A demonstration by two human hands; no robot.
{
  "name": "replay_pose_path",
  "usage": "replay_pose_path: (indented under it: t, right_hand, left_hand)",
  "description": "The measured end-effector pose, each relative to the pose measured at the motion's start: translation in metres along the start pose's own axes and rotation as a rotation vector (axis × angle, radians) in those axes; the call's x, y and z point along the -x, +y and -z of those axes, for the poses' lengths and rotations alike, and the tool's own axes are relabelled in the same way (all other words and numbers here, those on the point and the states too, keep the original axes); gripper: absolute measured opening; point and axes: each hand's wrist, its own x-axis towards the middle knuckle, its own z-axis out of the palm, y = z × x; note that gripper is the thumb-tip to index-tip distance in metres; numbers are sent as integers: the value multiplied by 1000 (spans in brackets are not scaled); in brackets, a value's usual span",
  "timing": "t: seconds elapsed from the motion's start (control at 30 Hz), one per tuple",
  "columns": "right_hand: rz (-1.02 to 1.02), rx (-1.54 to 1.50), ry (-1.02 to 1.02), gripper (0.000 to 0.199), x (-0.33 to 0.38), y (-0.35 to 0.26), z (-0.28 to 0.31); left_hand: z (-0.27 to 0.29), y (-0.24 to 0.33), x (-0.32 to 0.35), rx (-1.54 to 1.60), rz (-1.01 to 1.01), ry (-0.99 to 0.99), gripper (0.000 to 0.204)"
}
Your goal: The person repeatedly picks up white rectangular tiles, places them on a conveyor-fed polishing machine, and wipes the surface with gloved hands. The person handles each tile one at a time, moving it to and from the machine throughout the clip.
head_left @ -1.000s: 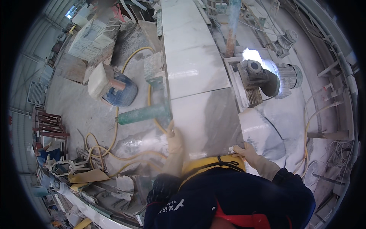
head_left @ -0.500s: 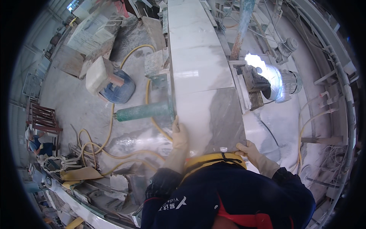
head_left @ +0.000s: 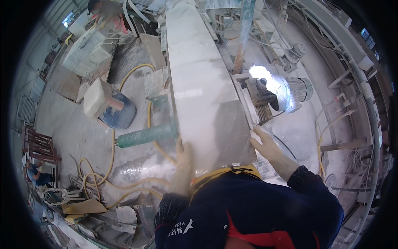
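head view, far left: a person in blue [head_left: 38,174] crouches by a dark red metal rack [head_left: 39,146]. yellow hoses [head_left: 108,174] loop over the dusty grey floor [head_left: 74,124] toward the middle. above them a blue bucket [head_left: 120,116] sits on the floor; a pale stone block [head_left: 95,98] lies across its top, so what is inside cannot be told. just right of it a green cylinder [head_left: 146,135] lies on its side, its end reaching the left edge of the slab.

the long white marble slab [head_left: 199,83] runs from the top of the picture down to the person's chest, its near part darker and wet-looking. the left hand [head_left: 183,154], gloved, presses flat against the slab's lower left edge, fingers spread rather than clenched. the right hand [head_left: 265,145], also gloved, rests on the slab's lower right corner, fingers laid along the edge; whether they curl under it cannot be told.

right of the slab stands the saw head with its round guard [head_left: 273,89] and a grey motor [head_left: 300,89], glare on the guard. pale pipes [head_left: 356,83] curve along the far right.
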Motion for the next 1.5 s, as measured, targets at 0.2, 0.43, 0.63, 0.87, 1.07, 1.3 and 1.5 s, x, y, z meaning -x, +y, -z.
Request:
replay_pose_path:
  t: [0.2, 0.43, 0.63, 0.87, 1.07, 1.3, 1.5]
  right_hand:
    - [381, 331, -59, 72, -95, -39, -50]
    - [419, 469, -194, 78, -179, -81, -96]
    - [468, 489, -148, 78, -190, -73, -105]
    - [444, 529, -177, 80, -197, -75, -102]
    - [469, 440, -113, 80, -200, -70, -107]
    - [517, 430, -50, 79, -206, -64, -113]
    - [515, 457, -72, 79, -207, -67, -110]
  left_hand:
    - [22, 15, 18, -25, 130, -137, 45]
    - [56, -7, 59, 56, 385, 21, 44]
    - [52, -10, 99, 71, 149, -155, 52]
    - [56, -7, 90, -44, 207, -128, 49]
    - [72, -29, 85, 338, 424, -95, 49]
    - [102, -64, 80, 342, 735, 234, 56]
    - [136, -110, 68, 411, 691, 277, 42]
